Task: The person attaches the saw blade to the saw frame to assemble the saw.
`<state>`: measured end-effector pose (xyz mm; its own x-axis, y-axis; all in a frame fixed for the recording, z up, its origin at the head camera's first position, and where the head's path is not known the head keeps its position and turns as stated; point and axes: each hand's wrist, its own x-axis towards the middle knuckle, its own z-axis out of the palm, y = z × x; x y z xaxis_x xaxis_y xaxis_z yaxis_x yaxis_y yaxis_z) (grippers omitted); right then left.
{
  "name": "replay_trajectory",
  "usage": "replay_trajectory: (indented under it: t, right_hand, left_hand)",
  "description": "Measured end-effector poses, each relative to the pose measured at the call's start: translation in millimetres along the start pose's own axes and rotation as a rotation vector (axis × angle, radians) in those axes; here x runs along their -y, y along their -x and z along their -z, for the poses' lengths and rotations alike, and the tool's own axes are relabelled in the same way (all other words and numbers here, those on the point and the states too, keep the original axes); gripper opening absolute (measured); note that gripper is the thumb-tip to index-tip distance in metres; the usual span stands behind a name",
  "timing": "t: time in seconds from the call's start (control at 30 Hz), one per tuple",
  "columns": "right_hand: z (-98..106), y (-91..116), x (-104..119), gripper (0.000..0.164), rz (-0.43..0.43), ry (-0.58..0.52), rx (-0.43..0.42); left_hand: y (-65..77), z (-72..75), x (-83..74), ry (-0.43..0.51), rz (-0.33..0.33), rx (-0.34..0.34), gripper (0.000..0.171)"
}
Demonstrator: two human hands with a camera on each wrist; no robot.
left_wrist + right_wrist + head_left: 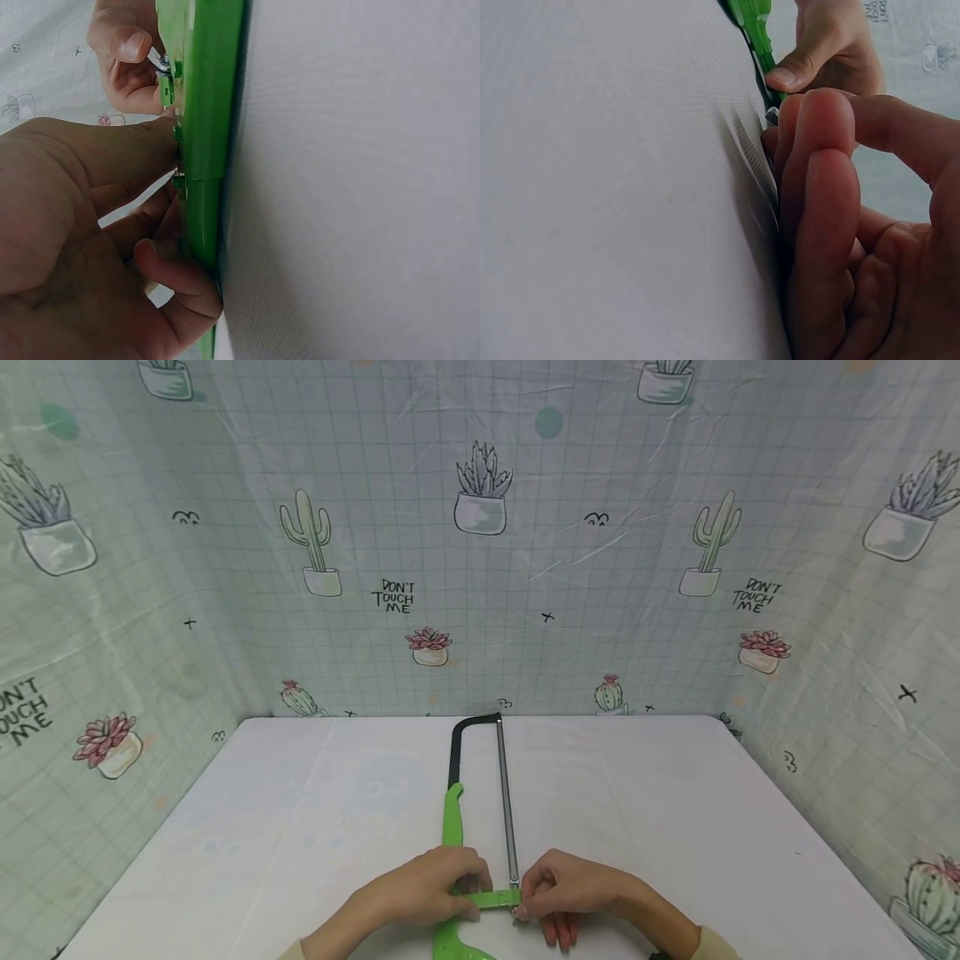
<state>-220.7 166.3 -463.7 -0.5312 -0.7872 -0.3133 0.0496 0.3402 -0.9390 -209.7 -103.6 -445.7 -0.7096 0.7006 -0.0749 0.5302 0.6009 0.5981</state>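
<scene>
A hacksaw with a green handle point(452, 818) and a black front bow point(455, 752) lies flat on the white table, pointing away from me. Its blade point(506, 802) runs along the right side. My left hand point(431, 887) grips the green frame, with thumb and fingers at the crosspiece point(495, 899). At the crosspiece's right end, my right hand point(573, 892) pinches the small metal wing nut point(159, 60) at the near end of the blade. The right hand's other fingers point(829, 217) are curled low beside the tabletop. The left hand partly covers the green frame.
The white table point(675, 793) spreads out on both sides of the saw. A cloth backdrop point(480, 577) printed with potted cacti rises at the table's back and sides. A small black item point(660, 955) shows at the bottom edge near the right sleeve.
</scene>
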Motion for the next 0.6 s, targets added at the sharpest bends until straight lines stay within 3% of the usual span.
replay_trajectory:
  t: [0.3,0.43,0.6]
  right_hand:
    - [0.8,-0.6,-1.4,0.012,-0.005,-0.018,0.020]
    - [1.5,-0.5,-1.6,0.014,-0.003,-0.016,0.021]
    - [1.8,0.5,-0.8,0.030,0.001,-0.010,0.019]
  left_hand:
    - [0.5,1.3,-0.4,0.000,-0.004,0.006,0.018]
    - [0.6,2.1,-1.0,-0.001,-0.001,0.007,0.018]
    - [0.3,2.5,-1.0,-0.010,-0.007,0.006,0.018]
